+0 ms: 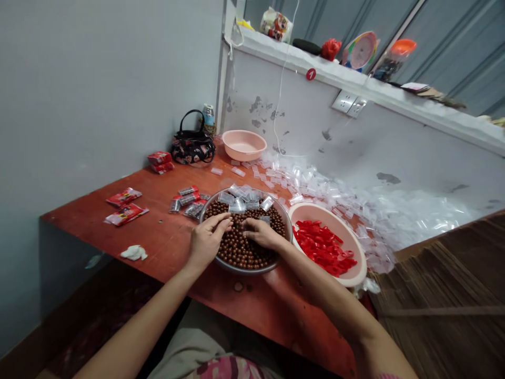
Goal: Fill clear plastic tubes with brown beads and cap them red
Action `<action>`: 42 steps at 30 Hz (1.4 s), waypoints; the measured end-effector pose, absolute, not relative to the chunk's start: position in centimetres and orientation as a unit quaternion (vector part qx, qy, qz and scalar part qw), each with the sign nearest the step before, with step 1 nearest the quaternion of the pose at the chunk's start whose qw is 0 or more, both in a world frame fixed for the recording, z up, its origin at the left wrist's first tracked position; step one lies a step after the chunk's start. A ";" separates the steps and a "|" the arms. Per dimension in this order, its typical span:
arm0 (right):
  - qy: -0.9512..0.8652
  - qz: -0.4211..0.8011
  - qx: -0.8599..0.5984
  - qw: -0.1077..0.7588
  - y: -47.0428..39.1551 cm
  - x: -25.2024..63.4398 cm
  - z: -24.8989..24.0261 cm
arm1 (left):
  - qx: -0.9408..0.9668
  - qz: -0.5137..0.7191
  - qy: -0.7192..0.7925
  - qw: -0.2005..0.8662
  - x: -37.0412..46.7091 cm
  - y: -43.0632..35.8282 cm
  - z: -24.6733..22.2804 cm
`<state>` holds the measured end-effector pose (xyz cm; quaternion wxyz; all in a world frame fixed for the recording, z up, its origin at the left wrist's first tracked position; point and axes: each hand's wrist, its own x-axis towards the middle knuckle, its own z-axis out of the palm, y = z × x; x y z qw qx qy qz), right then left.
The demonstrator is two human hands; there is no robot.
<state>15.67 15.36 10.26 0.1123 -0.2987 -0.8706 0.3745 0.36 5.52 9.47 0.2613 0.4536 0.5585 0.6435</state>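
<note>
Brown beads (244, 255) in bowl (252, 271), round, under half-curled left hand (208, 238) and nearer, lower, bent-fingered right hand (262, 233), pinch in either indiscernible.

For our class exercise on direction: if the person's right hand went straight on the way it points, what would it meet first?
Probably the left hand, which lies across a gap from the right hand. Depth is unclear, so it might brush the brown balls first.

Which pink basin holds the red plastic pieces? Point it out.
The nearer pink basin, right of the metal bowl, holds the red plastic pieces. The farther pink basin, beside the floral handbag, shows no red pieces.
</note>
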 end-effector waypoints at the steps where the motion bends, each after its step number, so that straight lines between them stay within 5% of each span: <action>1: -0.832 0.454 -0.289 0.134 15.3 15.7 10.4 | 0.451 0.646 0.559 0.259 0.4 5.5 9.5; 8: -0.609 0.724 -0.219 0.239 14.8 16.7 11.1 | 0.498 0.609 0.580 0.213 0.6 5.1 10.0; 18: -0.610 0.693 -0.243 0.296 12.7 16.3 12.1 | 0.562 0.548 0.563 0.257 1.7 6.0 10.8; 23: -0.762 0.518 -0.289 0.259 13.4 17.4 12.5 | 0.501 0.600 0.537 0.317 1.7 6.4 10.0; 27: -0.922 0.154 -0.336 0.119 14.4 17.8 12.2 | 0.417 0.678 0.510 0.325 1.9 6.2 9.5; 30: -0.956 0.057 -0.287 0.025 14.7 17.0 11.6 | 0.420 0.676 0.537 0.280 1.9 6.1 9.4; 42: -0.678 0.622 -0.276 0.276 13.9 17.4 12.2 | 0.502 0.605 0.550 0.282 1.7 5.9 10.2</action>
